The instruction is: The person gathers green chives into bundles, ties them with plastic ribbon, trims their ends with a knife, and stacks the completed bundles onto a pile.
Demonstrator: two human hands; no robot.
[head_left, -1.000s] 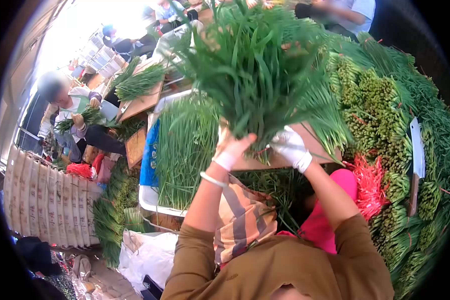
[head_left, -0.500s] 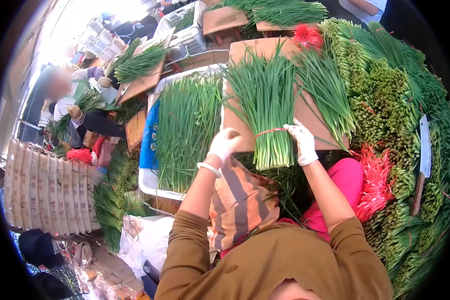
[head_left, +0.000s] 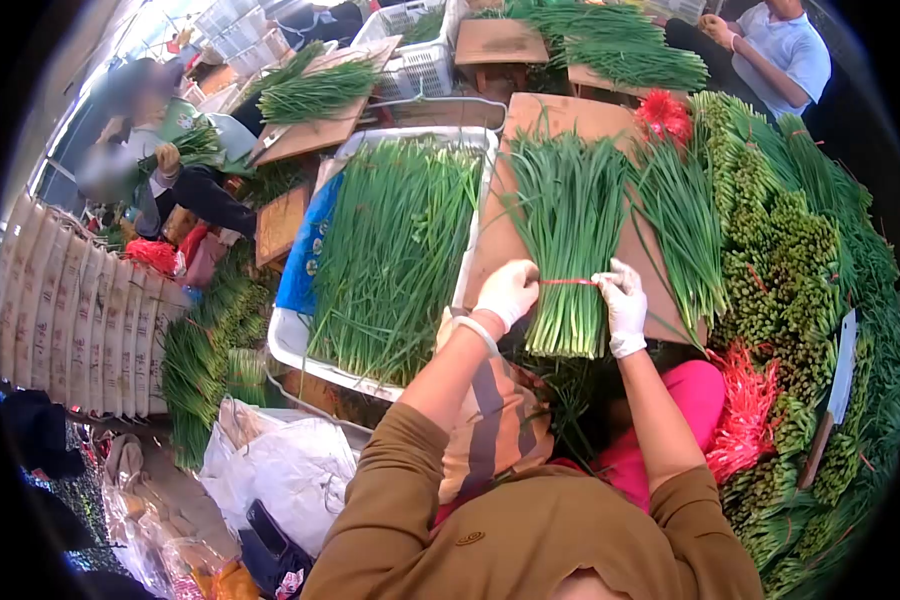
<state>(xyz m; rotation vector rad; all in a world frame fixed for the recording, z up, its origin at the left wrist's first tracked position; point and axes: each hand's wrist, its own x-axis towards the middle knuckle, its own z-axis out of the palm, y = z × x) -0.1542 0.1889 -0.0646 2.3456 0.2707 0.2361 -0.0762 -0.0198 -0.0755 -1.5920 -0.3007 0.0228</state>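
A bundle of green chives (head_left: 570, 230) lies on a tilted brown board (head_left: 497, 240), cut pale ends toward me. A thin red tie (head_left: 568, 281) runs across it above those ends. My left hand (head_left: 510, 292), in a white glove, is closed at the bundle's left side, fingertips at the tie's left end. On the right side, my gloved right hand (head_left: 623, 305) pinches the tie's other end between thumb and fingers. More loose chives (head_left: 678, 225) lie on the board just right of the bundle. The tie's back side is hidden under the bundle.
To the left stands a white crate (head_left: 292, 345) full of chives. Stacked chive bundles (head_left: 770, 260) rise on the right, with a knife (head_left: 832, 395) on them. Red ties (head_left: 745, 410) hang near my knee; another red bunch (head_left: 664, 117) tops the board. Other people work beyond.
My left hand has moved right, from beside the bundle to the tie's left end. My right hand stays at the tie's right end. The whole view has shifted slightly.
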